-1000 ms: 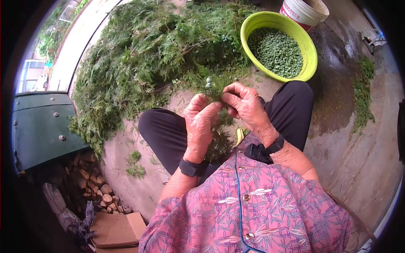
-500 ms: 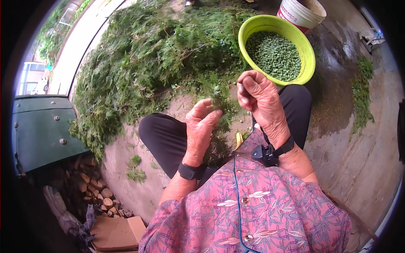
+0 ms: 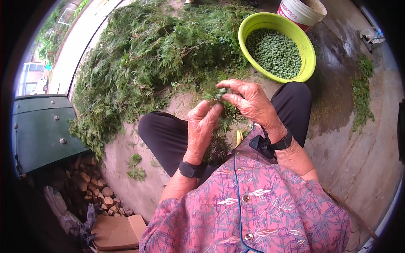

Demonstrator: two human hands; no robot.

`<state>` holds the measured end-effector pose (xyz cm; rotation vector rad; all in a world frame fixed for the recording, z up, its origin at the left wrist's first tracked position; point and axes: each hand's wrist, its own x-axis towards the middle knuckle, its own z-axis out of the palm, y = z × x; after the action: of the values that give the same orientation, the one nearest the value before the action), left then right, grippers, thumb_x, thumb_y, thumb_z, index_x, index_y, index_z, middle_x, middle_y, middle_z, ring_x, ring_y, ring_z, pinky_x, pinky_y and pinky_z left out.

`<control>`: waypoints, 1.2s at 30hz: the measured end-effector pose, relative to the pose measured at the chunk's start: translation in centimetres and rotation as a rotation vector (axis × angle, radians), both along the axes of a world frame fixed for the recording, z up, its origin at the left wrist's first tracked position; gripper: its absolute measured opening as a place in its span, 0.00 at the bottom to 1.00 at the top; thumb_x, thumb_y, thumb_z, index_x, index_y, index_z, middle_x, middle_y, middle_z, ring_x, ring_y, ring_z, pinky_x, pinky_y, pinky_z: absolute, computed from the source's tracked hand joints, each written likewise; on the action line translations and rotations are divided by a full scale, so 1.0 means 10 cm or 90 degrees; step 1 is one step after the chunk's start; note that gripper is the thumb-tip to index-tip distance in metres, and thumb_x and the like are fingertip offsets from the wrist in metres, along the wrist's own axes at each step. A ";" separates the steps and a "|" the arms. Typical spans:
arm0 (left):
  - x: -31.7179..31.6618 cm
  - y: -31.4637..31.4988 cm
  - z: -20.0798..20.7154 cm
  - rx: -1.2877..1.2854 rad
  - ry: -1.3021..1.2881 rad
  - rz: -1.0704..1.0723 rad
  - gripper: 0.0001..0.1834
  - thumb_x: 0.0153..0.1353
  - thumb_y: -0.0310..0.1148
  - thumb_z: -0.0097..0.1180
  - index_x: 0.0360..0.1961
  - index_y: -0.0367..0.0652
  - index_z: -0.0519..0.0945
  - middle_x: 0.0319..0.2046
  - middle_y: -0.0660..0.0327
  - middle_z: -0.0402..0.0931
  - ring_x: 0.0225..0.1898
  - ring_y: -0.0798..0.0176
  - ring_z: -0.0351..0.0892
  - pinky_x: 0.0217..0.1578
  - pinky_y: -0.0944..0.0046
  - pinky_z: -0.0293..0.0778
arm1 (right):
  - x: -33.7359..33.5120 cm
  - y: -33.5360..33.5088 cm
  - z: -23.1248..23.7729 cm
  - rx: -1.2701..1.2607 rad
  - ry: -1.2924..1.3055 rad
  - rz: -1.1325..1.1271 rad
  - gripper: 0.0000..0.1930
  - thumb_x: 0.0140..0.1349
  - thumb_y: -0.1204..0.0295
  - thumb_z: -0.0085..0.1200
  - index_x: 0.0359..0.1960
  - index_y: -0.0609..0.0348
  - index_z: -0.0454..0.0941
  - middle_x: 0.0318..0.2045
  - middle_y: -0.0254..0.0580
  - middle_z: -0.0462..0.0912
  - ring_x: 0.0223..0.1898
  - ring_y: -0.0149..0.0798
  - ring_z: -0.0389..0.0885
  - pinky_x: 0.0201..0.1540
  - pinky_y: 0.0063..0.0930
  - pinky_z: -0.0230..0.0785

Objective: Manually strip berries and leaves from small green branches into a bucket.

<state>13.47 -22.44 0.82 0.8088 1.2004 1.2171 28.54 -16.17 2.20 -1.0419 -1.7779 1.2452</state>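
Between my knees, my left hand (image 3: 201,128) pinches a leafy green conifer sprig (image 3: 220,141), which hangs down toward my lap. My right hand (image 3: 252,102) meets it from the right, thumb and forefinger closed on a small pale green cone (image 3: 222,91) near the sprig's top. The fingertips of both hands are close together there. Beyond my right knee stands a yellow-green basin (image 3: 311,55) holding a heap of small round green cones (image 3: 274,54).
A big pile of cut conifer branches (image 3: 139,59) covers the floor ahead and left. A white bucket (image 3: 297,12) stands behind the basin. At left are a dark green metal box (image 3: 46,130), chopped firewood (image 3: 105,198) and a cardboard box (image 3: 116,232). Greenery strips (image 3: 362,97) lie far right.
My right hand has come down and left from near the basin to the top of the sprig, and its fingers have closed on a cone. My left hand has stayed nearly in place.
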 end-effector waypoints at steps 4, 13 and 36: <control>-0.01 0.01 0.00 0.000 0.045 -0.004 0.07 0.57 0.31 0.56 0.25 0.42 0.75 0.18 0.75 0.67 0.18 0.83 0.58 0.17 0.78 0.54 | -0.01 -0.01 -0.12 0.000 0.065 -0.028 0.10 0.55 0.74 0.54 0.39 0.63 0.77 0.29 0.47 0.80 0.30 0.31 0.78 0.34 0.24 0.69; 0.04 0.02 0.10 0.052 0.063 -0.018 0.10 0.58 0.32 0.56 0.22 0.41 0.73 0.17 0.75 0.64 0.20 0.81 0.57 0.21 0.76 0.53 | -0.08 -0.13 -0.06 -0.312 0.277 -0.153 0.12 0.62 0.65 0.48 0.26 0.60 0.75 0.14 0.28 0.69 0.14 0.23 0.64 0.16 0.17 0.54; 0.03 -0.01 0.03 0.036 0.085 -0.031 0.06 0.58 0.29 0.55 0.29 0.37 0.76 0.24 0.73 0.72 0.28 0.79 0.65 0.30 0.75 0.65 | -0.01 -0.06 -0.03 -0.073 0.106 -0.045 0.07 0.52 0.73 0.59 0.31 0.61 0.78 0.26 0.32 0.79 0.31 0.24 0.74 0.35 0.19 0.67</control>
<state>13.73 -22.49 1.13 0.9693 1.2509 1.1759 28.42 -16.77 1.90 -1.0241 -1.5475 1.3617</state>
